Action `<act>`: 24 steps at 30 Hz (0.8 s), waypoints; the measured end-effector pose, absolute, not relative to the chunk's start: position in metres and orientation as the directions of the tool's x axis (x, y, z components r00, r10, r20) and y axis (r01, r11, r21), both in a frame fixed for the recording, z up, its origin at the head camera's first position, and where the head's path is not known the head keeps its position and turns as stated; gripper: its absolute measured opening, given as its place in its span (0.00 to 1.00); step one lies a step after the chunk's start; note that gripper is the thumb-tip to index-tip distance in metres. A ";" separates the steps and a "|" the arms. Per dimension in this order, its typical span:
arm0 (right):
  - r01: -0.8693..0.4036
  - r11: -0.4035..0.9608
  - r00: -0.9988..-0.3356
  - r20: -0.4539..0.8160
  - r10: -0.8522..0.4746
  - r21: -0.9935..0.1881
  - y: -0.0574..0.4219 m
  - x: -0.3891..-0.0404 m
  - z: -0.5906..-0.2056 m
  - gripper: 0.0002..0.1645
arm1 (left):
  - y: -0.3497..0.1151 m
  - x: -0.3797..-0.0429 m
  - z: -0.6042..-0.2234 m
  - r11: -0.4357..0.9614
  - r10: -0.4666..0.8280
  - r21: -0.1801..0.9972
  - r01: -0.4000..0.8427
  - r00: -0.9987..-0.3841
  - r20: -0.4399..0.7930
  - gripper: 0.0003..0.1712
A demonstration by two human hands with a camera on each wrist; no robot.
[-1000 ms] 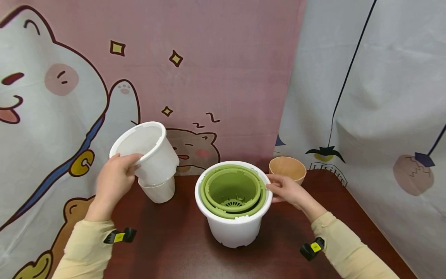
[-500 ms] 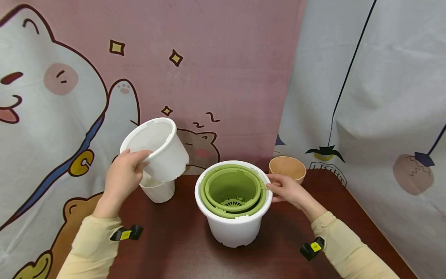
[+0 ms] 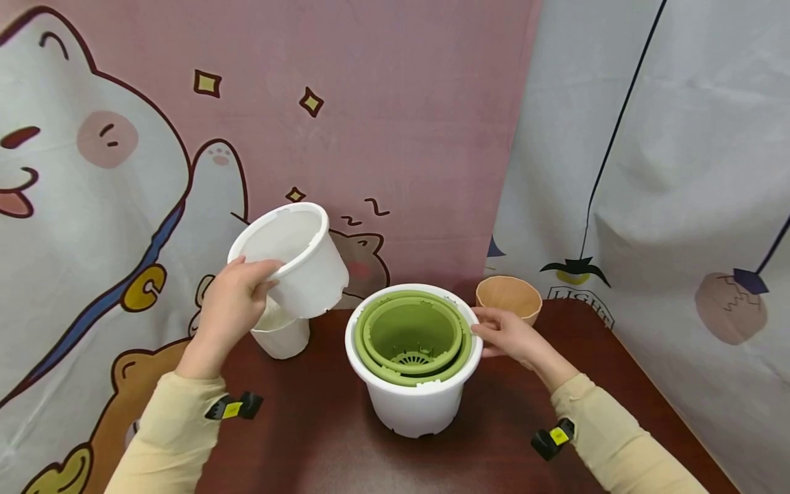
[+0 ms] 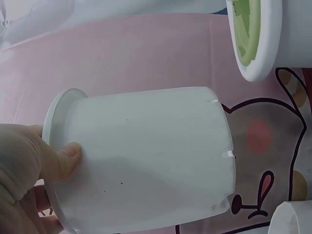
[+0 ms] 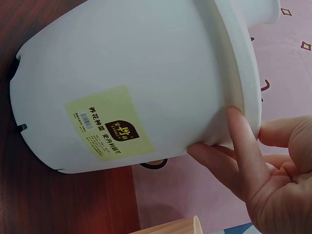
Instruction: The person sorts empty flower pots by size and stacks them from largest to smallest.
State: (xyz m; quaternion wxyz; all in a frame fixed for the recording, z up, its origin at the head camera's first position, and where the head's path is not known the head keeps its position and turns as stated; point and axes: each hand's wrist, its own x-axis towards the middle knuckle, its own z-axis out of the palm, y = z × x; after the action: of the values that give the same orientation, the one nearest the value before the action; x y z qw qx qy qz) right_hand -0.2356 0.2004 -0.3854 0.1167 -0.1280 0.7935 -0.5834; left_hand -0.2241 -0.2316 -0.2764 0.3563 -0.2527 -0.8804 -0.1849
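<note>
My left hand (image 3: 233,302) pinches the rim of a white plastic flower pot (image 3: 311,278), thumb outside the wall. That pot is raised and tilted, its mouth facing up and toward the left. On the table stands a larger white flower pot (image 3: 415,412) with green pots (image 3: 413,333) nested inside it. My right hand (image 3: 509,337) holds this pot at the right side of its rim; the right wrist view shows fingers (image 5: 246,151) under the rim, near a yellow-green label (image 5: 109,124).
Behind the raised pot, a small white pot (image 3: 284,341) stands on the dark red table (image 3: 321,425), partly hidden. An orange ribbed bowl-shaped pot (image 3: 509,296) sits at the back right. A printed cloth (image 3: 420,137) hangs behind the table.
My left hand has carried the raised white pot to the right and slightly up, closer to the nested pots. The right hand and the standing pot have stayed put.
</note>
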 end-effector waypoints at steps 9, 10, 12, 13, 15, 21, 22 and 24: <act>-0.058 0.312 -0.946 -0.048 -0.322 -0.948 0.203 -0.237 -0.387 0.31 | -0.219 -0.224 -0.271 0.776 0.353 0.111 0.620 -0.575 0.738 0.15; -0.050 0.310 -0.948 -0.052 -0.315 -0.950 0.203 -0.238 -0.387 0.31 | -0.217 -0.224 -0.271 0.774 0.357 0.109 0.624 -0.572 0.739 0.15; -0.054 0.312 -0.946 -0.051 -0.319 -0.949 0.203 -0.238 -0.387 0.31 | -0.215 -0.225 -0.271 0.767 0.363 0.108 0.633 -0.567 0.739 0.16; -0.054 0.311 -0.946 -0.051 -0.319 -0.949 0.203 -0.238 -0.387 0.31 | -0.214 -0.225 -0.271 0.764 0.366 0.107 0.636 -0.565 0.740 0.16; -0.054 0.311 -0.947 -0.050 -0.318 -0.949 0.202 -0.238 -0.387 0.31 | -0.211 -0.225 -0.270 0.757 0.372 0.108 0.644 -0.561 0.740 0.17; -0.063 0.307 -0.945 -0.042 -0.323 -0.950 0.202 -0.238 -0.387 0.31 | -0.203 -0.225 -0.269 0.746 0.384 0.111 0.657 -0.560 0.734 0.18; -0.064 0.306 -0.945 -0.041 -0.325 -0.950 0.202 -0.238 -0.387 0.31 | -0.201 -0.225 -0.269 0.743 0.386 0.113 0.659 -0.561 0.732 0.18; -0.065 0.306 -0.944 -0.041 -0.328 -0.950 0.202 -0.238 -0.387 0.31 | -0.198 -0.225 -0.268 0.736 0.391 0.116 0.667 -0.559 0.731 0.18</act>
State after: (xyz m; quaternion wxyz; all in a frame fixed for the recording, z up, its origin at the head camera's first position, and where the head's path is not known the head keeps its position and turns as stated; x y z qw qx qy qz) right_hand -0.2376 0.2016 -0.3870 0.1140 -0.1229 0.7999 -0.5762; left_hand -0.2247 -0.1977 -0.2682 0.3552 -0.3071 -0.8613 -0.1939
